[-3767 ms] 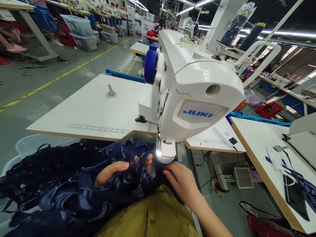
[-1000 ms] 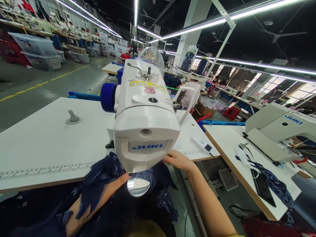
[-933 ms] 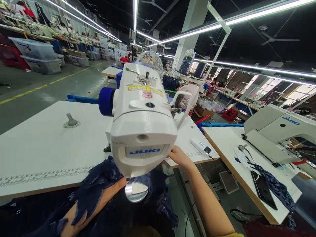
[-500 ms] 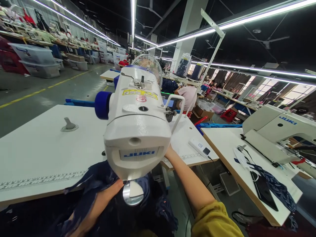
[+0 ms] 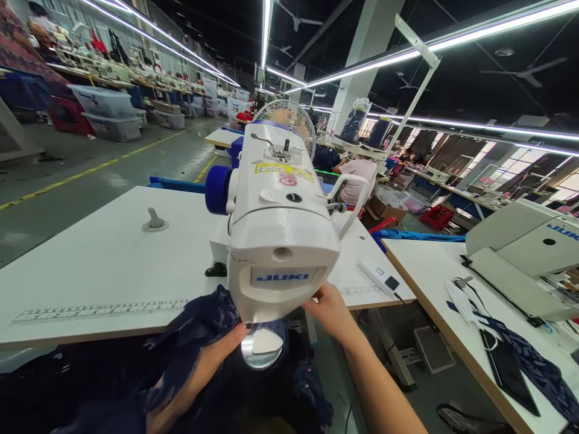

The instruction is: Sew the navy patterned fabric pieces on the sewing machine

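A white JUKI sewing machine (image 5: pixel 283 241) with a blue handwheel faces me end-on. Dark navy fabric (image 5: pixel 205 316) lies bunched at the left of its head and hangs down below. My left hand (image 5: pixel 217 355) is closed on this fabric, partly covered by its folds, with a fingertip right under the machine head. Next to that fingertip is a round shiny metal plate (image 5: pixel 260 360) with a pale piece on it. My right hand (image 5: pixel 332 310) is bent against the lower right side of the head. Its fingertips are hidden behind the head, so their grip cannot be made out.
The white table (image 5: pixel 113 253) carries a ruler strip and a grey knob. A white control box (image 5: pixel 379 274) lies to the right. On the neighbouring table stand another machine (image 5: pixel 529 259), a dark phone-like slab (image 5: pixel 509 374) and patterned navy cloth. A fan (image 5: pixel 289 117) and a seated co-worker are beyond.
The view has swung left, so everything sits further right. My right hand has drawn back from behind the machine head and now shows. My left hand stays at the fabric.
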### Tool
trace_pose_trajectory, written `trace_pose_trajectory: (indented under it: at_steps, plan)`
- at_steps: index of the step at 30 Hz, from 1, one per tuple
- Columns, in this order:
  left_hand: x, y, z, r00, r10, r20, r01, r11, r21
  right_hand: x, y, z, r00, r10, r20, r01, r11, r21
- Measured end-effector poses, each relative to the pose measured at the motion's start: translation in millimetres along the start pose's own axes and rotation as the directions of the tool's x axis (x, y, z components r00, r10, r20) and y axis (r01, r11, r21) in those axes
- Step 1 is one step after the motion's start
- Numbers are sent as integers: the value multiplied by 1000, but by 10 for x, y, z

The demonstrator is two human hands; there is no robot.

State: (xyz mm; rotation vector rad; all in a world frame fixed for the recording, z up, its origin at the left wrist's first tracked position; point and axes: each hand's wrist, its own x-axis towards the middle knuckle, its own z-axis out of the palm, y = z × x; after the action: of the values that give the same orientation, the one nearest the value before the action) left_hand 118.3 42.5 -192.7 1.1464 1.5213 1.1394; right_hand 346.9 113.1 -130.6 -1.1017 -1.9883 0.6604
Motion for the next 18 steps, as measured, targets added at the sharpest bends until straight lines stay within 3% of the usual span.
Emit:
trace_pose_trajectory:
  at_steps: [4,7,10,13,18]
  plan:
    - [-56,237,51,995,-10,95,24,989,-146,-420,-266,264,957,-288,29,289,955,-62]
    - [-74,383,110,988,-16,154,53,971,-235,-555,-275,394,933,-358,-49,353,932,-77]
    - [-62,428,145,978,-65,197,124,944,-306,-535,-200,411,988,-132,-80,141,984,112]
    - [-36,397,162,979,-112,171,162,935,-316,-432,-110,385,985,172,-14,-155,917,366]
    - [-3,270,174,979,-123,165,171,930,-325,-305,-76,361,958,272,92,-276,780,562]
